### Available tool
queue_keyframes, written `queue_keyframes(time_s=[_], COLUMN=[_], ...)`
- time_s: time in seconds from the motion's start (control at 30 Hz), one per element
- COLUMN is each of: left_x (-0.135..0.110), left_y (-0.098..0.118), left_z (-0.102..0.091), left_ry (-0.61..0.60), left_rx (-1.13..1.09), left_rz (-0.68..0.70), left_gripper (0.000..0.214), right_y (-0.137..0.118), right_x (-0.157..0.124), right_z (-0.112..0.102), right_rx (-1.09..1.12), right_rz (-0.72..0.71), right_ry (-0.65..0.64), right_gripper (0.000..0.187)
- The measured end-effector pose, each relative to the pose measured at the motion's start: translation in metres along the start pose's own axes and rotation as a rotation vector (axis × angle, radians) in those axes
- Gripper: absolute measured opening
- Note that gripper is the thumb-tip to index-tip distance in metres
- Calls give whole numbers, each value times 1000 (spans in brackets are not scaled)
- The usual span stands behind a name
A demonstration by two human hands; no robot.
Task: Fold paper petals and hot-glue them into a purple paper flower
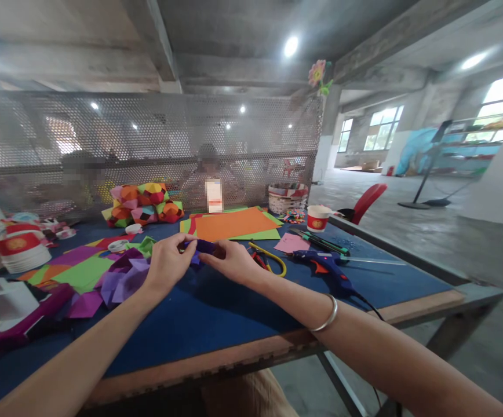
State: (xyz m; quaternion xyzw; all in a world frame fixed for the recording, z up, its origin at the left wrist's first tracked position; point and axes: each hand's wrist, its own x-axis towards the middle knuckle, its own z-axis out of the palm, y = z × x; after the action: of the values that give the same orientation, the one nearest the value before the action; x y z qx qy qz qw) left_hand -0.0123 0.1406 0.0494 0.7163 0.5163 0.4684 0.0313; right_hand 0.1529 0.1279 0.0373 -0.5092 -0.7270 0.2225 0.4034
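Purple paper (201,248), a small dark piece, is held just above the blue table (217,313), near its middle and between the two hands. Its long axis runs left to right, roughly along the near table edge, with one end pointing into each hand. It looks folded, though it is too small and too covered by fingers to be sure.

The left hand (168,263) pinches the left end between thumb and fingertips. The right hand (232,262) pinches the right end the same way, palm down, so both are closed on the purple paper. A bangle (327,315) sits on the right forearm.

Just left of the left hand lies a heap of lilac scraps (123,278), touching a green sheet (84,272). Just right of the right hand lie yellow-handled scissors (269,259). Further right a blue glue gun (327,267) lies on its side. A pink note (291,242) lies behind the scissors.

Beyond the hands an orange sheet (234,223) lies flat on green sheets. A red paper cup (318,219) stands upright near the right edge, with a basket (287,197) behind it. Coloured paper balls (142,202) rest against a mesh screen (147,145) at the back. A stack of cups (21,249) stands at the far left.
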Motion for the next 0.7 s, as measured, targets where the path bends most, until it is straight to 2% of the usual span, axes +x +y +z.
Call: queue_keyframes(time_s=[0.1,0.2,0.27,0.37,0.47,0.6,0.7], left_x=[1,2,3,3,4,3,2], left_y=[0,-2,-4,-7,-9,-9,-6], left_z=[1,5,8,11,9,4,3], left_ry=[-22,-58,-95,-182,-254,-256,-248], left_rx=[-37,-91,-176,-308,-247,-148,-153], left_rz=[-18,-36,-43,-29,9,4,-4], left_gripper=[24,18,22,33,29,27,26], right_y=[2,7,9,12,12,12,11], right_x=[2,5,6,6,4,5,6], right_z=[-1,-2,-2,-3,-2,-4,-6], right_rx=[-61,-79,-99,-183,-215,-206,-204], right_rz=[-3,-13,-32,-147,-242,-221,-205], right_ry=[-43,15,44,30,7,31,48], right_gripper=[19,13,10,8,10,13,5])
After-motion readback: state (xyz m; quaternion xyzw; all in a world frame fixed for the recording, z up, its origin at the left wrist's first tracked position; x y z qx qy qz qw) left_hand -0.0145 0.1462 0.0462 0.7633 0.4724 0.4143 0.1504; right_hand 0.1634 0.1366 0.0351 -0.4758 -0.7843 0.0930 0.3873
